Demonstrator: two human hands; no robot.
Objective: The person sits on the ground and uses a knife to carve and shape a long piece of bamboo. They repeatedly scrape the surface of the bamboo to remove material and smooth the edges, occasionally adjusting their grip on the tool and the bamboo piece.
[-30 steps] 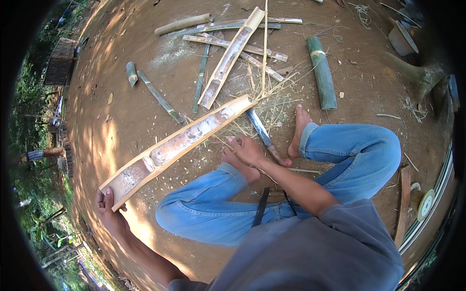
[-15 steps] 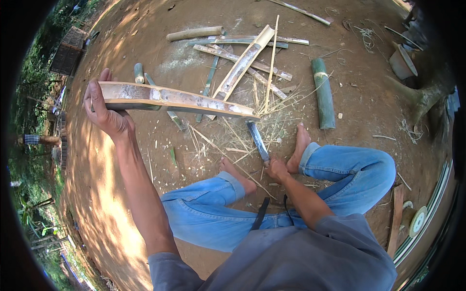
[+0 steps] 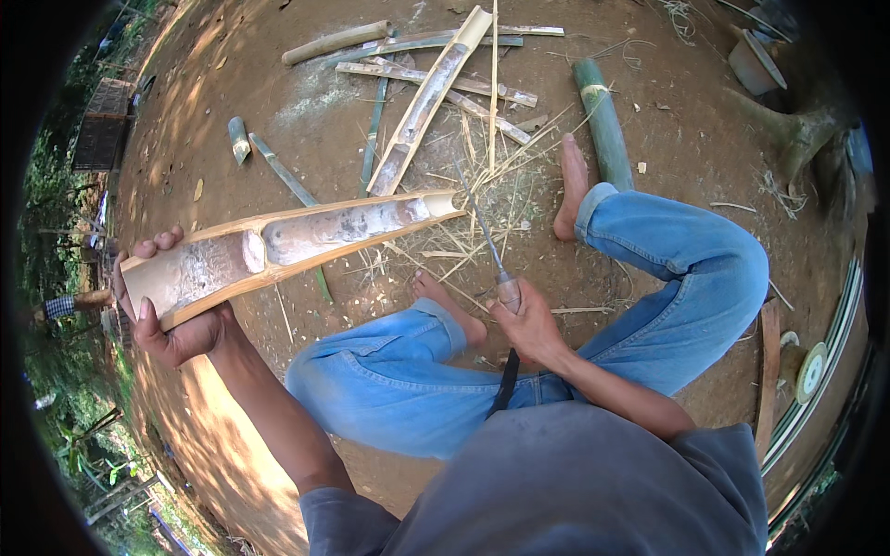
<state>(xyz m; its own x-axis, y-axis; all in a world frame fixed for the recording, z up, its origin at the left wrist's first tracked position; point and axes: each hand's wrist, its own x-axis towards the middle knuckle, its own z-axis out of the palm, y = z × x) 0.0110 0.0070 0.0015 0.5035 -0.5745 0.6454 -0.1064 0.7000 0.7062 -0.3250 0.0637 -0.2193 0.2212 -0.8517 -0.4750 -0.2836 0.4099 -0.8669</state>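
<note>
My left hand point(image 3: 171, 310) is closed round the left end of a split bamboo half point(image 3: 334, 230), fingers on its far edge and thumb on the near one. The hollow face is turned up, showing whitish, blotchy inner walls and a node ridge. My right hand point(image 3: 530, 326) grips a knife point(image 3: 508, 289) by its light brown handle. Its narrow blade points forward, seen nearly edge-on, close beside the right end of the bamboo half. Whether blade and bamboo touch, I cannot tell.
Another split bamboo half point(image 3: 431, 102) lies across several strips ahead, with shavings point(image 3: 519, 199) scattered around. A green bamboo section point(image 3: 603, 125) is beyond my right foot point(image 3: 570, 185). A pot point(image 3: 756, 63) stands at the far right, a spool point(image 3: 810, 372) at the near right.
The bamboo half has rolled to face its hollow upward and come lower and nearer, along with my left hand. The knife has turned from blade-flat to nearly edge-on, its handle now showing.
</note>
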